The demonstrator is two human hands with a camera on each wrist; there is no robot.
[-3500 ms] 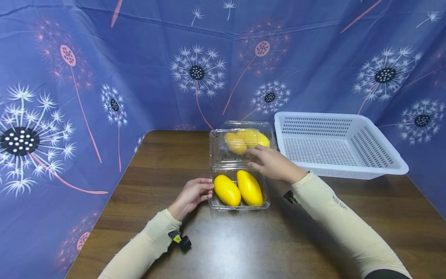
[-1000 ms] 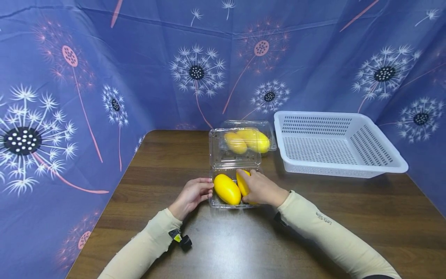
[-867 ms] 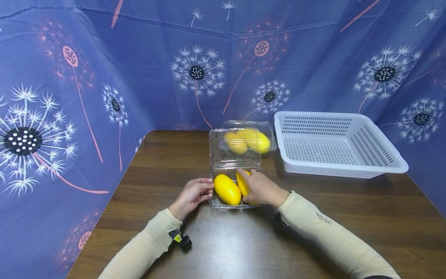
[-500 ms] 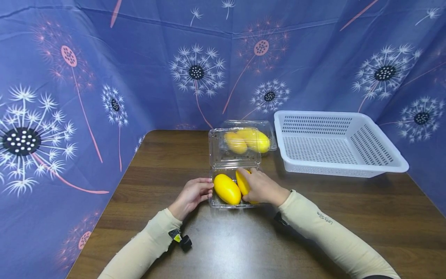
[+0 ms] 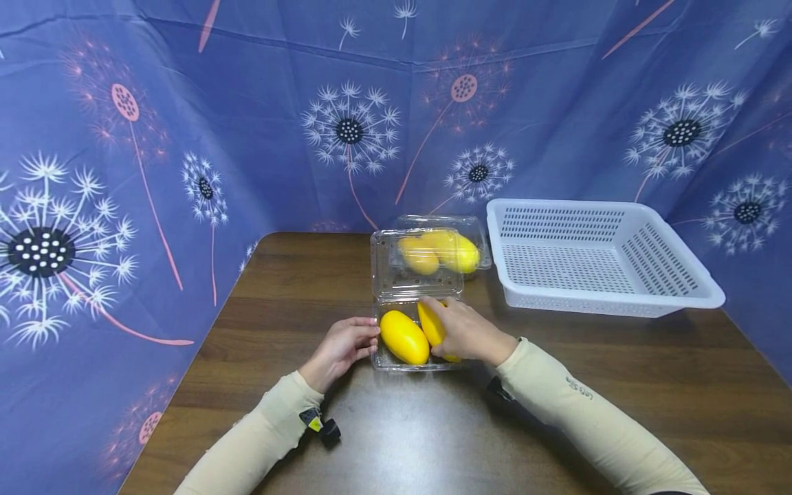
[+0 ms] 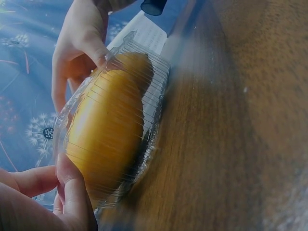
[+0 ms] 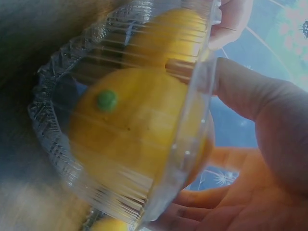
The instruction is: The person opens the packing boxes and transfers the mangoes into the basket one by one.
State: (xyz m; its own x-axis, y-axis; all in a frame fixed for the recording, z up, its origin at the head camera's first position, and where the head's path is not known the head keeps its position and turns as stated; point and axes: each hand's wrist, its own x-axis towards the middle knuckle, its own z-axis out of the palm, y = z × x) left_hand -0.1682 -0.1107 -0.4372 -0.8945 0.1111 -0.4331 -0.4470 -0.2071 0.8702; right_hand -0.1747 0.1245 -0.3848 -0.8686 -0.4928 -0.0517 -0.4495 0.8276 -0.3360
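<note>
A clear plastic clamshell box (image 5: 408, 368) lies on the table with its lid (image 5: 385, 271) swung back. Two yellow mangoes sit side by side in its base. My left hand (image 5: 340, 348) pinches the box's left rim between thumb and fingers, close to the left mango (image 5: 404, 337). From above, my right hand (image 5: 468, 333) grips the right mango (image 5: 430, 322), covering much of it. Through the ribbed wall in the right wrist view, this mango (image 7: 130, 139) shows a green stem end, with my right thumb reaching over the rim.
Behind the raised lid stands a second clear box (image 5: 482, 240) holding more mangoes (image 5: 463, 253). To the right is a white perforated plastic basket (image 5: 609, 300). A blue dandelion-print cloth (image 5: 266, 137) hangs behind and beside the wooden table (image 5: 272, 275).
My right hand has come down from beside the lid onto the right mango and taken hold of it. Over the last second it has barely moved. The left hand has stayed at the rim.
</note>
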